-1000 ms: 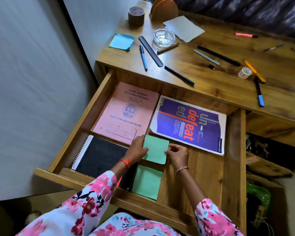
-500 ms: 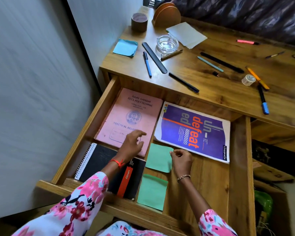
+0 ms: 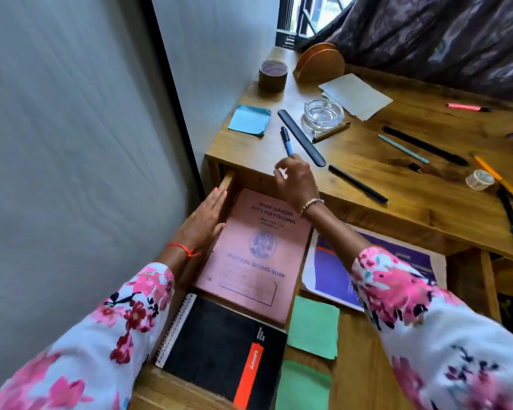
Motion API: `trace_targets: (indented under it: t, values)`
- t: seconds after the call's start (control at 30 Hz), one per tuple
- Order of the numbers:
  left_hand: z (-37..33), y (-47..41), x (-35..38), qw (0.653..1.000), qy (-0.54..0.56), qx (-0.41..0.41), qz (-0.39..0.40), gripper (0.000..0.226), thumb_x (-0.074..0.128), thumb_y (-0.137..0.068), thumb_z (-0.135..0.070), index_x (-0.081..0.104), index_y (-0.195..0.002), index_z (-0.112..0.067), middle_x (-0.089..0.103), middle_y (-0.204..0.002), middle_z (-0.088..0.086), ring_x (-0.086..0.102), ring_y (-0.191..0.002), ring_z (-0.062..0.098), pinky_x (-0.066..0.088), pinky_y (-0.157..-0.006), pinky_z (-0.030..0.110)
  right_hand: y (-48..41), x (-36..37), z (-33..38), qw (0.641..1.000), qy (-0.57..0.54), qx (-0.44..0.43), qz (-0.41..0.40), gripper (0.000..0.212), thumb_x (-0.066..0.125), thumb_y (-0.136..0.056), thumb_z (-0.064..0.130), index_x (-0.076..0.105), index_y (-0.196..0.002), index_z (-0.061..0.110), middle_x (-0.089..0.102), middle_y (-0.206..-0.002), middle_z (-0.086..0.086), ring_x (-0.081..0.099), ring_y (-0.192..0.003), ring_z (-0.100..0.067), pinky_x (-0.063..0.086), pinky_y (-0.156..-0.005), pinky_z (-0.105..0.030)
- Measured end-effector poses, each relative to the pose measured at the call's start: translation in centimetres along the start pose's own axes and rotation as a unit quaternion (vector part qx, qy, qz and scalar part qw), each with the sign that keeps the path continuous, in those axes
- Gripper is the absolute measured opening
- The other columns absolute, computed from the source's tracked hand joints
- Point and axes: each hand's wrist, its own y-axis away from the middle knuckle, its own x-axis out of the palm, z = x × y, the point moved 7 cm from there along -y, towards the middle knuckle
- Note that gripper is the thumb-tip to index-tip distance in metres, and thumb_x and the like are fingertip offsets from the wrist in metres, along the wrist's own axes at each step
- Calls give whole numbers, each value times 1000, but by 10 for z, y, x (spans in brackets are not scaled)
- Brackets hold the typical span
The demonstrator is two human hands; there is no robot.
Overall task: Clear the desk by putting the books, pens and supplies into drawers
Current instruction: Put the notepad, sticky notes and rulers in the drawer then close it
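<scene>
The wooden drawer (image 3: 229,180) stands pulled out below the desk top (image 3: 397,184). In it lie a pink record book (image 3: 258,255), a purple book (image 3: 329,270), a black spiral notebook (image 3: 219,344) and two green sticky pads (image 3: 314,327). My left hand (image 3: 208,220) rests flat along the drawer's left wall, beside the pink book, holding nothing. My right hand (image 3: 296,182) is up at the desk's front edge, fingers curled at the lower end of a blue pen (image 3: 285,140). Whether it grips the pen is unclear.
On the desk lie a blue sticky pad (image 3: 249,119), a black ruler (image 3: 301,137), a glass ashtray (image 3: 323,112), a black pen (image 3: 357,183), a tape roll (image 3: 479,179), white paper (image 3: 356,94) and several more pens. A grey wall is at the left.
My right hand left the green sticky pad and rose to the blue pen on the desk. My left hand slid from the pink book to the drawer's left wall.
</scene>
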Motion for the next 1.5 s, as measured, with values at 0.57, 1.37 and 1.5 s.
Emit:
trace_targets:
  t: [0.57, 1.37, 1.5]
  values:
    - [3, -1, 9, 997, -36, -11, -62, 66, 54, -90, -17, 19, -145, -4, 20, -154, 11, 17, -144, 22, 15, -116, 32, -115, 92, -5, 973, 149, 19, 174, 33, 42, -94, 14, 48, -120, -3, 45, -130, -20, 37, -126, -33, 29, -105, -35]
    - [-15, 10, -4, 994, -42, 28, -98, 42, 50, -89, -4, 46, -128, 11, 45, -136, 30, 45, -126, 40, 37, -104, 49, 194, -57, -70, 980, 126, -101, -115, 8, 65, -73, -10, 64, -68, -5, 54, -65, -17, 50, -68, -27, 44, -59, -36]
    - [-49, 23, -2, 989, 12, 69, -128, 41, 55, -83, 4, 51, -123, 11, 51, -130, 29, 50, -121, 41, 38, -104, 47, 278, -93, -121, 983, 146, -14, -108, 6, 67, -68, -9, 67, -73, -7, 60, -70, -21, 52, -76, -22, 43, -68, -30]
